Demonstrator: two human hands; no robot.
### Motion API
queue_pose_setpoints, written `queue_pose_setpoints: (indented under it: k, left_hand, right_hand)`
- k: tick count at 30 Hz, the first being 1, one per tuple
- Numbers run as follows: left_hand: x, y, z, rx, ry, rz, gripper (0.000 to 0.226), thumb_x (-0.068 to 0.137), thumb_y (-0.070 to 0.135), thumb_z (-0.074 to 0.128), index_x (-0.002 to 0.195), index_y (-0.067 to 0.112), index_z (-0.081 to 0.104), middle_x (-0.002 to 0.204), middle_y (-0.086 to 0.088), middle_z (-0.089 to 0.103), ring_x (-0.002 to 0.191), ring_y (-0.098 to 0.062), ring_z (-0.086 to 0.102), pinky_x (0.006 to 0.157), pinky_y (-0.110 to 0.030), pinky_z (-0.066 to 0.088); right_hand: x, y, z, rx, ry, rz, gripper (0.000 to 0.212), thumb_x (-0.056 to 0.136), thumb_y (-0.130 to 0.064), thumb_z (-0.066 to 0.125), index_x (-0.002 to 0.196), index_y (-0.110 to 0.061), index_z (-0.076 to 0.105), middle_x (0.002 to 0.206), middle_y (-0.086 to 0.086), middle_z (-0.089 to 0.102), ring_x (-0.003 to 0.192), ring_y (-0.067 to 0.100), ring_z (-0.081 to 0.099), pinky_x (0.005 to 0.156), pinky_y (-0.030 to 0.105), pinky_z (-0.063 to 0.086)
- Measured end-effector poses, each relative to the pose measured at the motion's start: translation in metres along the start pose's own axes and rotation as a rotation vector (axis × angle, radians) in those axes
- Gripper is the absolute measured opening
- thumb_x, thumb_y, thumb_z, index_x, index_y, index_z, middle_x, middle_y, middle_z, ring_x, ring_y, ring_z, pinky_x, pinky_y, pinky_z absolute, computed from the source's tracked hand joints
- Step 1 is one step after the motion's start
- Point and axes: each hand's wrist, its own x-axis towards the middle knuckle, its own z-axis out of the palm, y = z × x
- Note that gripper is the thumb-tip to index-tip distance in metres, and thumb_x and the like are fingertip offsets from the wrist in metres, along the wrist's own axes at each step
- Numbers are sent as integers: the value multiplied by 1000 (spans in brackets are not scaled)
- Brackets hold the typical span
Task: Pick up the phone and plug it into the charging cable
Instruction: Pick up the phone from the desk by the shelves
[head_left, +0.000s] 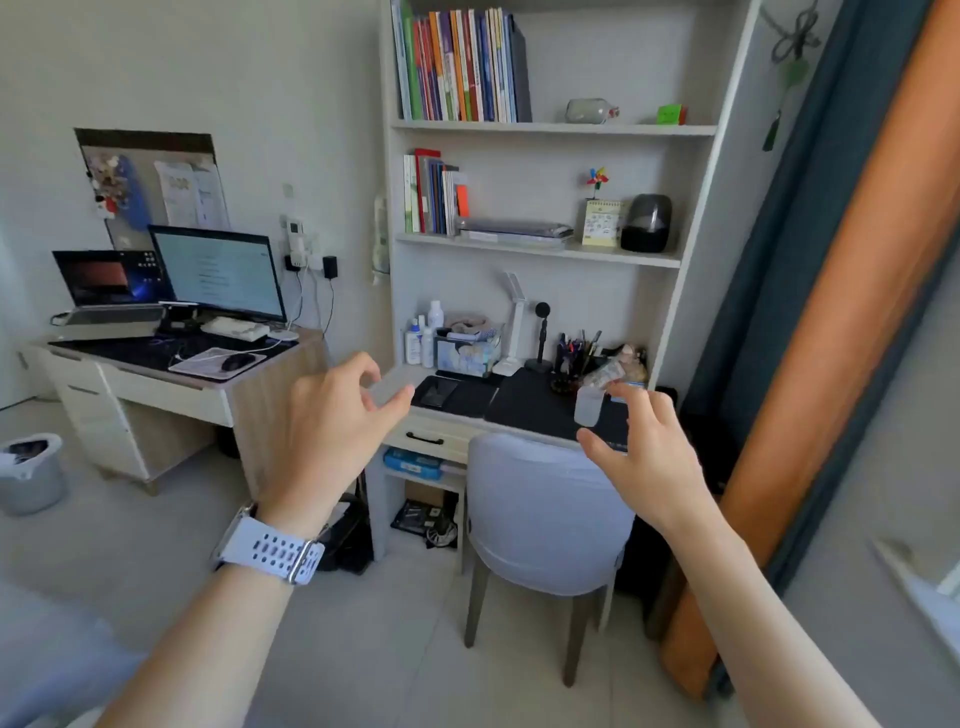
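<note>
Soft even daylight, slight blur, wide-angle edge warp, faint shadows

The phone (439, 391) is black and lies on a black desk mat (540, 402), while the chair (545, 514) in front of it is pale lavender-grey and the shelving unit (550, 130) a light cream with a faint woodgrain. The watch strap (270, 551) on the left wrist is white, patterned with rows of dark oval holes. At the right, the curtain (841, 260) shows a dusty teal panel beside an orange one, and the books (460, 65) up top run green, red, orange, purple and blue
</note>
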Motion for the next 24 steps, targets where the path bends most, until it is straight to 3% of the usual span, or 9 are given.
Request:
queue_pose_setpoints:
  k: [3,5,8,10,13,24]
  left_hand:
    - [15,-2,16,81,13,44,30,77,40,72,89,13,65,59,3,61,49,2,37,44,-12,17]
    - [26,-6,35,100,-12,57,40,76,41,72,100,10,63,77,-4,62,65,-14,45,50,-19,25]
    - [41,-15,73,175,-113,-2,62,75,47,70,120,10,52,114,-18,51,102,-27,36,72,-37,34]
    - [52,-21,98,198,-182,-30,72,75,51,68,130,11,45,128,-19,38,114,-29,25,87,-46,36]
    - [75,-30,134,221,-270,-69,78,77,54,64,138,14,38,138,-16,28,123,-35,18,102,-45,26]
    - [143,-49,233,250,-291,-167,71,79,57,58,138,21,40,137,-14,38,123,-35,24,96,-41,31]
  right_hand:
    - [21,7,9,-24,8,11,61,85,-46,63,136,-21,42,138,5,44,109,25,56,76,34,44]
    - [37,14,17,-37,-11,14,62,85,-47,63,137,-22,41,138,5,43,110,25,54,77,36,47]
    - [68,32,32,-34,-7,22,63,85,-47,63,137,-22,40,137,5,44,111,25,53,81,40,51]
    - [92,46,43,-10,-14,29,64,85,-46,64,138,-22,38,137,4,44,116,24,49,85,44,50]
    - [130,64,61,32,-43,34,66,84,-45,65,140,-22,37,139,5,42,123,24,44,90,49,49]
    - [251,103,132,80,-184,-32,68,86,-42,66,141,-16,37,142,12,39,122,32,46,94,46,47]
